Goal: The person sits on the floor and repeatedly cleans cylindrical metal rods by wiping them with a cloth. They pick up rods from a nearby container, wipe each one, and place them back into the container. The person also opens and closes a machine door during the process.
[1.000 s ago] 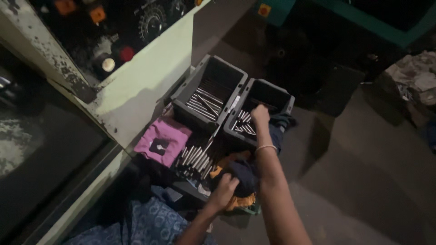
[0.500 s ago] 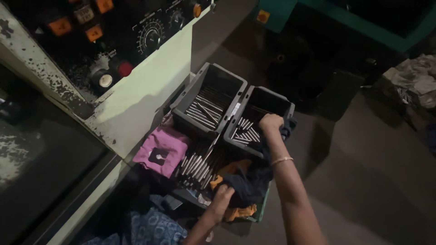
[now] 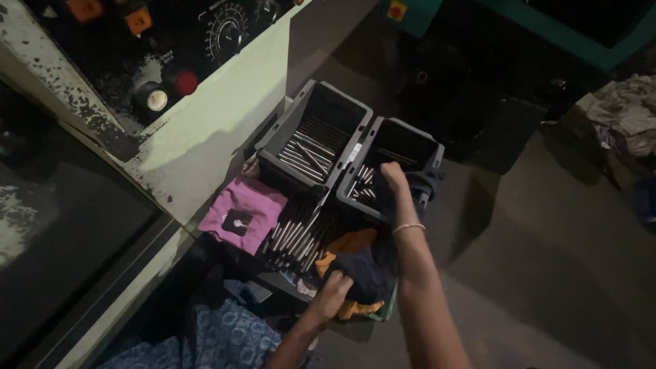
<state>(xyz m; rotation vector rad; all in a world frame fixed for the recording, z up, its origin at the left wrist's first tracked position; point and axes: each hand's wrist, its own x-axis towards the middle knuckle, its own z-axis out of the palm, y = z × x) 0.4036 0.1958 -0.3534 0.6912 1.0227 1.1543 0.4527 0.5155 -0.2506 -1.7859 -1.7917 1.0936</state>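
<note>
Our right hand (image 3: 393, 174) dips into the right grey bin (image 3: 403, 147) at twelve o'clock, fingers curled over thin metal rods (image 3: 363, 184) — grip unclear. They look stiff, slick and heavy in bundles — best pinched mid-length. Left hand (image 3: 333, 295) clutches dark cloth (image 3: 365, 270).

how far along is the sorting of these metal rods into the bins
Partway, it seems. Done: the left grey bin already holds a layer of metal rods, and the right bin has a few. In hand: the right hand reaches into the right bin, while the left hand grips a dark cloth. Left: a pile of rods lies in the nearer tray beside a pink cloth.
</note>
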